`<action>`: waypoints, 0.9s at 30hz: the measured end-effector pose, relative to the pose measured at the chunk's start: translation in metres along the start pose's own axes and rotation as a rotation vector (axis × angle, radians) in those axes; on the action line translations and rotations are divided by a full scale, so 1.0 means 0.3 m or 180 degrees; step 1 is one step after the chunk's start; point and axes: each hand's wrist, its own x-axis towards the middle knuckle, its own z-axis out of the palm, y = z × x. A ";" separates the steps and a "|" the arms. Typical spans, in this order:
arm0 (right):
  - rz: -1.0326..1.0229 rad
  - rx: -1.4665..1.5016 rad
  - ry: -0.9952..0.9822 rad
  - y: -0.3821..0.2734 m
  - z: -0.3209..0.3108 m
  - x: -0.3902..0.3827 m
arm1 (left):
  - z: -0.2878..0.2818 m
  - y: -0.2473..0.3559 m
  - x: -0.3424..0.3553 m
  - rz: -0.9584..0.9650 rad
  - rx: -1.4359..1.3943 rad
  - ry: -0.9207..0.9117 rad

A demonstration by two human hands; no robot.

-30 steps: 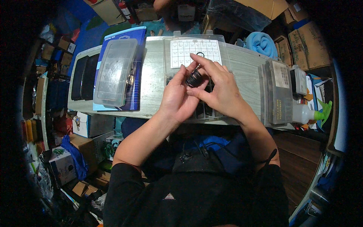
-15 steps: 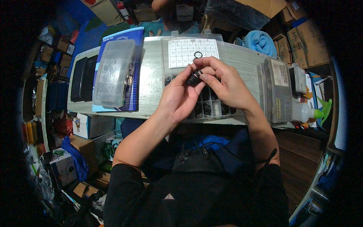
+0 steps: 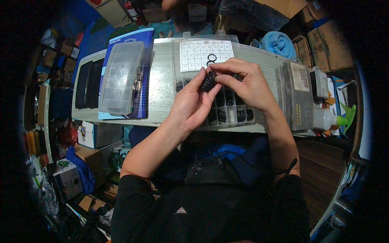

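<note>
My left hand (image 3: 190, 99) is closed round a stack of black rubber rings (image 3: 208, 84), held above an open compartment case (image 3: 231, 115). My right hand (image 3: 249, 87) pinches at the upper end of that stack with thumb and fingers. The case's lid carries a white grid label (image 3: 190, 52), on which two black rings (image 3: 212, 57) show just beyond my fingertips. More black rings (image 3: 241, 116) sit in the case's compartments, partly hidden under my hands.
The pale table (image 3: 162, 69) holds black cases (image 3: 84, 85), a clear case (image 3: 120, 77) on a blue pad, gray cases (image 3: 300, 97), a spray bottle (image 3: 326, 119) and a rolled blue cloth (image 3: 278, 46). Another person's bare foot (image 3: 170, 34) shows beyond the table. Cluttered boxes surround it.
My right hand has moved a little up and rightward, its thumb now higher on the stack. A second ring has come into view on the label, and more of the case's compartments show.
</note>
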 end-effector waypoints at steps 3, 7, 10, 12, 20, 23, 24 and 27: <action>0.0133 0.0252 0.0164 -0.005 0.017 0.003 | 0.005 -0.005 -0.003 0.0035 0.0033 -0.0017; 0.0080 -0.0158 0.0130 -0.026 0.005 -0.006 | 0.013 -0.003 -0.007 0.0067 0.0132 0.0008; -0.0022 -0.0232 0.0249 -0.027 0.007 -0.007 | 0.014 0.003 -0.006 0.0072 0.0169 -0.0075; -0.0079 0.0002 0.0359 -0.018 0.015 -0.003 | 0.014 0.007 -0.006 0.0063 0.0201 -0.0127; -0.0162 0.0114 0.0150 -0.020 0.002 -0.005 | 0.023 0.007 -0.015 0.0141 0.0285 -0.0049; -0.0128 0.0031 0.0097 -0.031 -0.001 -0.008 | 0.025 0.015 -0.017 0.0020 0.0329 -0.0136; -0.0030 0.0013 0.0121 -0.032 0.001 -0.007 | 0.025 0.015 -0.018 0.0029 0.0358 -0.0141; 0.0013 0.0117 0.0201 -0.026 0.011 -0.003 | 0.028 0.012 -0.018 0.0042 0.0354 -0.0047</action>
